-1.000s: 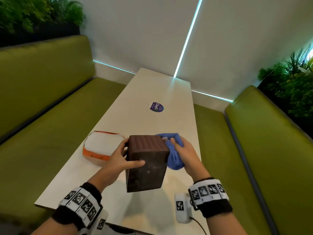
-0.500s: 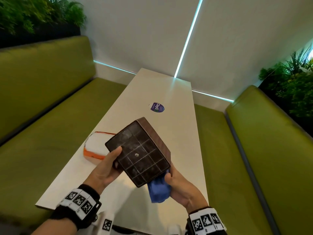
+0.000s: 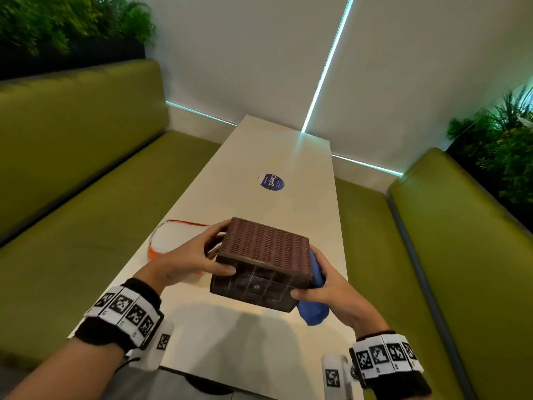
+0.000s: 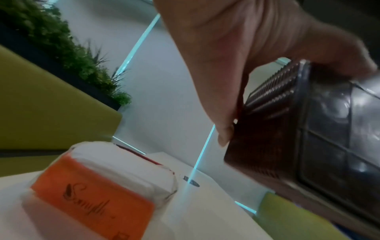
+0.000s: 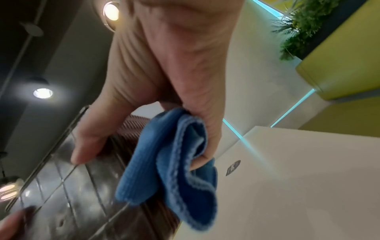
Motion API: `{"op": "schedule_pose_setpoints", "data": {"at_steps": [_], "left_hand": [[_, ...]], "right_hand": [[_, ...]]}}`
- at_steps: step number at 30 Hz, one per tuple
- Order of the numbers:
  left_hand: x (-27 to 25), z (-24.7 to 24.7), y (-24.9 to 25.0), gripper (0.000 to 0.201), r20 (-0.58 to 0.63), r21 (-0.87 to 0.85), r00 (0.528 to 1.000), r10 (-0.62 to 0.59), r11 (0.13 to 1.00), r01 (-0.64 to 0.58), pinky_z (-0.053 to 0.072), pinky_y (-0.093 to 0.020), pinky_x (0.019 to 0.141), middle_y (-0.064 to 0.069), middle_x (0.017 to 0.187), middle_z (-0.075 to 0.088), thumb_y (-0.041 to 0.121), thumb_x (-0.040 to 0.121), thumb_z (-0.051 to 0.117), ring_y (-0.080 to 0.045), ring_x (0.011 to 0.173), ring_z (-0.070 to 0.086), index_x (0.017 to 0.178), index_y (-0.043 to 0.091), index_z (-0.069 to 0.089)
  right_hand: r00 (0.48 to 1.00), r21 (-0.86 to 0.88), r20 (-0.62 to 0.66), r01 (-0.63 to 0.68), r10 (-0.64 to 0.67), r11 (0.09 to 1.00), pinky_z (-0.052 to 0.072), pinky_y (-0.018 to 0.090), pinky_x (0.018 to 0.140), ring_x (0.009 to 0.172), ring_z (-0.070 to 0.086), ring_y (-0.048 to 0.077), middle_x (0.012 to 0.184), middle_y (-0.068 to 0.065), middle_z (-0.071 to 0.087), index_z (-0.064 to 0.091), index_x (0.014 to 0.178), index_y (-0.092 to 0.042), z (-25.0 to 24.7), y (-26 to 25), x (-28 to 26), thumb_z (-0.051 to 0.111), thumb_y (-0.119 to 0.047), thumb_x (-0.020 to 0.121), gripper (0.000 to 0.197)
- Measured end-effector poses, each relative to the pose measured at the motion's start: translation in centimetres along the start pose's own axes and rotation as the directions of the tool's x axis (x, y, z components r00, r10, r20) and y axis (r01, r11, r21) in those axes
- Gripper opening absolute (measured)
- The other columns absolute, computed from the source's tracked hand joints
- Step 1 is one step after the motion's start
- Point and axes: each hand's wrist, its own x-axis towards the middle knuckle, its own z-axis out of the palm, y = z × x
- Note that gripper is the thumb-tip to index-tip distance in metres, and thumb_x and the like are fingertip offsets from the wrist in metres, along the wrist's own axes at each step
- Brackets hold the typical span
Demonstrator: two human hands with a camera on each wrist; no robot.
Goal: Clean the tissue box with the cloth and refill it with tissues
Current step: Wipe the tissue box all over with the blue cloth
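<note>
A dark brown tissue box (image 3: 262, 262) is held above the table between both hands, its ribbed side up and its glossy gridded face toward me. My left hand (image 3: 199, 256) grips its left side, thumb on the gridded face and fingers over the far edge; the left wrist view shows the box (image 4: 308, 129) under the thumb. My right hand (image 3: 326, 287) holds the blue cloth (image 3: 313, 301) bunched against the box's right side, thumb on the front corner. The cloth (image 5: 174, 165) hangs folded from the curled fingers. An orange and white pack of tissues (image 3: 170, 241) lies on the table behind my left hand.
The long white table (image 3: 288, 157) carries a purple round sticker (image 3: 271, 182) further back. Green bench seats (image 3: 86, 226) run along both sides, with plants behind their backrests. A white wall with light strips closes the far end.
The box has been turned over between the hands: the gridded face pointed up half a second ago, now the ribbed side is up. The cloth moved from below the box to its right side.
</note>
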Motion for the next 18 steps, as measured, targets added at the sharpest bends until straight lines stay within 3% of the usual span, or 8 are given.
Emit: {"op": "schedule_pose_setpoints", "data": {"at_steps": [2,4,7,11,12,14,15,18], "left_hand": [[0.2,0.0,-0.8,0.097,-0.108,0.037,0.994,0.001,0.999,0.003,0.044,-0.030,0.106,0.008,0.132,0.058,0.023,0.053,0.092,-0.012,0.129,0.050,0.136,0.036,0.044],[0.3,0.4,-1.9,0.105,-0.206,0.051,0.979,0.012,0.999,-0.002,0.042,-0.032,0.109,0.008,0.135,0.053,0.037,0.042,0.096,-0.009,0.129,0.048,0.134,0.036,0.044],[0.5,1.6,-2.8,0.106,-0.326,0.093,0.945,0.042,0.996,-0.012,0.044,-0.019,0.096,0.013,0.134,0.049,0.052,0.034,0.094,-0.005,0.125,0.046,0.127,0.042,0.044],[1.7,4.4,-2.8,0.101,-0.385,0.227,0.914,0.130,0.973,-0.043,0.050,-0.031,0.098,0.007,0.129,0.055,0.034,0.048,0.092,-0.012,0.120,0.054,0.135,0.031,0.042],[2.1,5.3,-2.6,0.094,-0.391,0.261,0.900,0.193,0.961,-0.093,0.050,-0.033,0.098,0.005,0.128,0.057,0.033,0.051,0.088,-0.013,0.119,0.056,0.134,0.029,0.044],[2.5,6.5,-2.1,0.074,-0.413,0.304,0.864,0.286,0.938,-0.165,0.049,-0.031,0.098,0.002,0.127,0.060,0.027,0.062,0.080,-0.014,0.118,0.058,0.129,0.025,0.049],[2.5,6.7,-2.0,0.069,-0.432,0.300,0.852,0.294,0.938,-0.172,0.049,-0.032,0.098,0.001,0.126,0.061,0.023,0.065,0.079,-0.016,0.117,0.059,0.127,0.025,0.050],[1.5,5.8,-2.3,0.087,-0.470,0.273,0.839,0.276,0.949,-0.159,0.052,-0.031,0.092,0.009,0.123,0.059,0.035,0.047,0.086,-0.010,0.112,0.058,0.125,0.037,0.047]], "right_hand": [[0.997,-0.013,-0.074,-0.014,0.013,1.000,0.048,0.029,0.098,0.117,0.059,0.010,0.131,-0.014,0.058,0.034,0.143,-0.044,-0.5,-0.6,-0.1,0.084,-0.013,0.067,0.096],[0.964,-0.055,-0.264,-0.015,0.000,0.998,0.045,0.030,0.094,0.113,0.056,0.007,0.130,-0.014,0.054,0.033,0.145,-0.043,-1.1,-1.2,0.0,0.082,-0.020,0.071,0.092],[0.849,-0.070,-0.492,0.185,-0.195,0.980,0.050,0.036,0.092,0.115,0.060,0.017,0.130,-0.006,0.060,0.050,0.136,-0.028,-1.0,-2.8,0.6,0.065,-0.021,0.091,0.049],[0.822,-0.295,-0.404,0.298,-0.401,0.908,0.046,0.019,0.091,0.102,0.060,-0.011,0.106,-0.023,0.067,0.058,0.111,-0.039,4.5,-5.7,2.3,0.055,-0.022,0.097,0.022],[0.818,-0.448,-0.343,0.289,-0.461,0.846,0.044,0.018,0.094,0.107,0.057,-0.010,0.110,-0.024,0.066,0.058,0.115,-0.037,6.2,-6.0,3.0,0.055,-0.026,0.096,0.022],[0.849,-0.700,-0.166,0.256,-0.501,0.666,0.036,0.029,0.109,0.129,0.046,0.006,0.134,-0.011,0.057,0.053,0.130,-0.030,8.8,-5.2,4.3,0.046,-0.040,0.094,0.038],[0.868,-0.728,-0.129,0.245,-0.479,0.640,0.034,0.035,0.112,0.134,0.041,0.012,0.139,-0.006,0.052,0.051,0.134,-0.028,8.8,-4.7,4.8,0.042,-0.044,0.093,0.044],[0.913,-0.581,-0.205,0.177,-0.354,0.794,0.042,0.040,0.105,0.123,0.052,0.018,0.132,-0.001,0.055,0.051,0.130,-0.027,5.5,-4.3,5.5,0.042,-0.041,0.095,0.039]]}}
